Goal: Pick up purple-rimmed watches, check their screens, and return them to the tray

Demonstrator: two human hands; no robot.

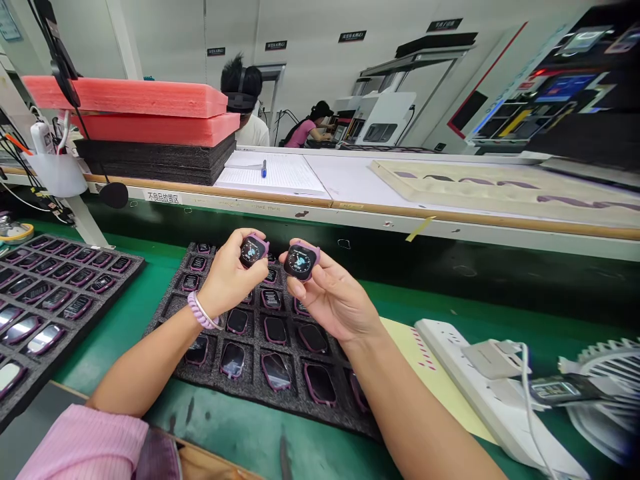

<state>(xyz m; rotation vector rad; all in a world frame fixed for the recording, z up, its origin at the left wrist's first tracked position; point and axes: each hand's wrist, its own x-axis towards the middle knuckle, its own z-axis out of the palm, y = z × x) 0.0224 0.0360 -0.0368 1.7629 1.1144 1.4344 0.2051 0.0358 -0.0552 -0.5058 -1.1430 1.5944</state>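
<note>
Above a dark foam tray (200,377) full of watch faces, my left hand (233,277) grips a purple-framed watch face (252,251) between thumb and fingers. Its screen is lit. To the right, my right hand (333,293) holds a second purple-framed watch face (301,261), also lit, tilted toward the camera. The two watch faces are side by side and apart. In the tray below, watch faces sit in separate compartments; some screens show text and the nearer ones are dark.
Another foam tray of watch faces (80,333) lies at left. A white power strip (465,373), cables and a fan (610,380) stand at right. Behind runs a shelf (280,200) with red foam blocks (160,127), paper and a pen (264,169). Two people sit beyond.
</note>
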